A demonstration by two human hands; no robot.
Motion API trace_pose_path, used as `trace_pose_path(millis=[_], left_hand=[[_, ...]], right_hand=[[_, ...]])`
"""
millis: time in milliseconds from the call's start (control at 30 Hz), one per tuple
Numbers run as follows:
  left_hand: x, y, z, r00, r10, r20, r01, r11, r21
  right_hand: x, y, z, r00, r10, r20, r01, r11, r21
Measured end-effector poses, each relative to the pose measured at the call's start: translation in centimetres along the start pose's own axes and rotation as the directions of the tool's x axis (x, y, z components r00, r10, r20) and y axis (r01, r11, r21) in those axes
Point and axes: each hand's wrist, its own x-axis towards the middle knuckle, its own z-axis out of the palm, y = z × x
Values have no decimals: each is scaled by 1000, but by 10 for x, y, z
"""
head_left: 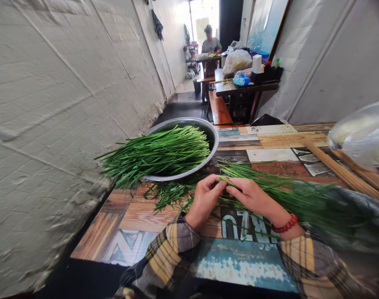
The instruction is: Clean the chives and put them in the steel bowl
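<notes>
Where hands meet over worktop (139,216) middle, single stalk (224,179) pinched between them: left hand (204,200) closed on its end with thumb and forefinger, right hand (250,194) gripping same stalk from right, fingers narrow. Stalk held just above loose pile (289,187) running right, probably so pile sits within reach. Bowl (209,132) far-left of hands, close by, heaped with aligned chives (164,151), tips overhanging left rim. Scraps (169,194) between bowl and left hand. Bag (360,133) far right.
</notes>
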Motion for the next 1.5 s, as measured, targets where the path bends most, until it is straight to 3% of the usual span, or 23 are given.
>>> trace_pose_path(millis=[133,200,300,433,533,600,700,800,933,1067,1233,1367,1500], left_hand=[[2,0,-5,993,25,-117,-31,998,-50],[2,1,-7,992,29,-122,-36,998,-58],[0,3,-7,997,75,24,-75,997,-11],[-2,7,-3,961,106,254,-115,993,19],[0,10,-3,962,102,254,-77,992,-104],[1,16,-8,981,88,171,-35,956,-291],[-1,33,-25,998,65,14,-46,817,-574],[-10,54,-39,997,53,-63,-82,697,-712],[-19,67,-41,997,48,63,19,633,-774],[-19,61,-36,978,19,209,155,605,-781],[-13,49,-33,931,-35,364,291,674,-679],[-9,39,-27,895,-108,433,349,774,-529],[-8,30,-22,902,-128,413,297,879,-374]], right_hand=[[0,0,3,999,37,-12,-38,992,-120],[0,-1,3,998,61,-24,-64,984,-165],[-1,-3,4,999,34,-26,-38,989,-146],[0,-7,7,999,-37,-16,35,994,-104],[1,-7,10,1000,-29,-12,26,980,-200],[1,-2,10,999,37,-10,-39,953,-300],[0,14,4,984,169,-48,-173,882,-439],[-1,33,-4,951,260,-166,-309,794,-523],[-2,49,-12,866,341,-366,-497,672,-549],[-4,58,-12,840,345,-420,-533,669,-518],[-5,67,-12,810,305,-501,-518,773,-367],[-4,55,-20,785,277,-555,-467,852,-237],[-11,24,-20,902,248,-355,-337,916,-218]])
